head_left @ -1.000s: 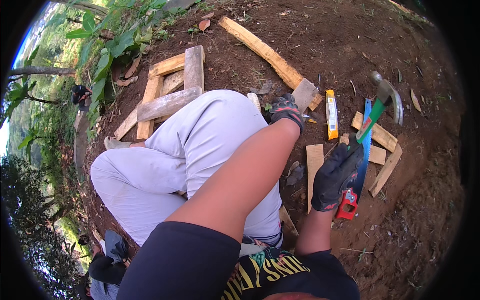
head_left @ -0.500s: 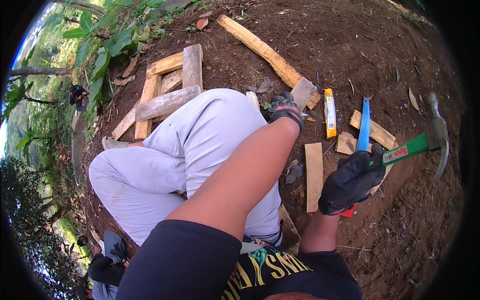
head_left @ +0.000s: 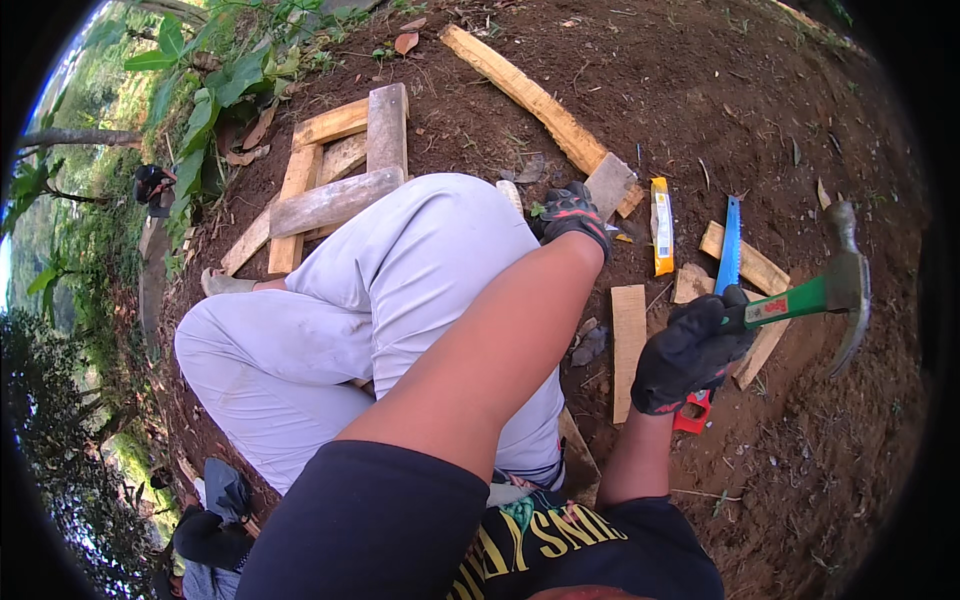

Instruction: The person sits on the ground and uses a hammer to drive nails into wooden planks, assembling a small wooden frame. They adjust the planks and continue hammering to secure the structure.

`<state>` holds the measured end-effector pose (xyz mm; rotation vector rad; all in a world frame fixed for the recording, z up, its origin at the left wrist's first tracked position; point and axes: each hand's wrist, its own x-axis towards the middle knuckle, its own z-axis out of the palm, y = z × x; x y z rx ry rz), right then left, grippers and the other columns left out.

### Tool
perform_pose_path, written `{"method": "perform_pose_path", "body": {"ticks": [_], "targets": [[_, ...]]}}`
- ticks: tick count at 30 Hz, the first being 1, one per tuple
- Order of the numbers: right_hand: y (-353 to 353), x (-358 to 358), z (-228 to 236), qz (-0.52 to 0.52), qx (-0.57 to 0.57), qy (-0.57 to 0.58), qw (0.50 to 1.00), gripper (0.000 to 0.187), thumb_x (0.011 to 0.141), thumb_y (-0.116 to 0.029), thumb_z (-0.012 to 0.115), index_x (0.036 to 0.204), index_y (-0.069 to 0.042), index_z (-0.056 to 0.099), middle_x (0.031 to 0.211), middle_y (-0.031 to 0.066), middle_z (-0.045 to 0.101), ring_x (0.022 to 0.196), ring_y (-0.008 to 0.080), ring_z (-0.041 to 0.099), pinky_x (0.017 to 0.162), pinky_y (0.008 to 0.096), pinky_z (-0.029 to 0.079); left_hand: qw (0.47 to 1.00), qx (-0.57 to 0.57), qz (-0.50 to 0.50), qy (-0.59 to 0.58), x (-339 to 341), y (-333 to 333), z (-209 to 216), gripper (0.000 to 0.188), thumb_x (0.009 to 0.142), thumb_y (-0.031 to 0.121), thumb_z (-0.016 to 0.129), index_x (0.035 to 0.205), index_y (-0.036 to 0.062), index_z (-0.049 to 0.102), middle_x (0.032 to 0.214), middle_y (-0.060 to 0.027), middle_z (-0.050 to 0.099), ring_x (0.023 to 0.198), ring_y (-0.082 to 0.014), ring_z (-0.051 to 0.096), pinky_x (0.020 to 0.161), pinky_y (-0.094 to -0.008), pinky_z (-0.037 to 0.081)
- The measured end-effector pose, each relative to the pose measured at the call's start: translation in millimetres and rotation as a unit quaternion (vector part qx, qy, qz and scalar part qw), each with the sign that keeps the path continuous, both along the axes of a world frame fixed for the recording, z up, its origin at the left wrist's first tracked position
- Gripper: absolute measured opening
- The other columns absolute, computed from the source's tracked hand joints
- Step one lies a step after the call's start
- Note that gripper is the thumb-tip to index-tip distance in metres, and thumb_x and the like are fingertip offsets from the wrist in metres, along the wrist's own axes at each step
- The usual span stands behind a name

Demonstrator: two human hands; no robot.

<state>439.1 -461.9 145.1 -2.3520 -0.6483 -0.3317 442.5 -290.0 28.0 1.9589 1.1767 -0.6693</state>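
Note:
My right hand (head_left: 692, 352), in a black glove, is closed round the green handle of a claw hammer (head_left: 850, 285). Its metal head points right, raised over the soil. My left hand (head_left: 576, 214), gloved in black with red marks, is closed at the near end of a short grey wooden board (head_left: 608, 185). That board lies across the end of a long rough plank (head_left: 530, 100); the fingertips are partly hidden. Below my right hand lies a handsaw (head_left: 729, 245) with a blue blade and red handle, its middle covered by the glove.
A yellow-and-white packet (head_left: 662, 226) lies right of the board. Loose wood pieces (head_left: 628, 350) are near my right hand. A nailed-looking wooden frame (head_left: 335, 212) stands beyond my bent knees (head_left: 440, 240). Leafy plants (head_left: 205, 110) edge the left, and another person (head_left: 215, 530) sits lower left.
The hammer and my right hand have shifted slightly left, and more of the saw's red handle shows. My left hand stays at the short board.

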Motion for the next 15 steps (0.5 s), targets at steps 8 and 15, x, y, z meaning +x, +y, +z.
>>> {"method": "perform_pose_path", "body": {"ticks": [8,15], "targets": [[3,0,-7,0.121,-0.111,0.002,0.986,0.028,0.11,-0.02,0.052,0.123,0.003,0.058,0.101,0.0224,0.062,0.086,0.0403,0.063,0.075,0.0477,0.05,0.993,0.076,-0.085,0.009,-3,-4,-16,0.078,0.089,0.04,0.075,0.146,-0.0019,0.045,0.142,-0.0219,0.06,0.135,-0.0347,0.06,0.107,-0.0448,0.053],[-4,9,-36,0.054,-0.095,-0.053,0.993,0.033,0.113,-0.031,0.048,0.106,-0.001,0.058,0.078,0.0158,0.056,0.068,0.0355,0.056,0.061,0.0462,0.044,0.997,0.043,-0.059,0.001,3,-5,6,0.082,0.089,0.041,0.075,0.149,-0.002,0.04,0.144,-0.024,0.057,0.136,-0.0357,0.058,0.109,-0.0465,0.052]]}}
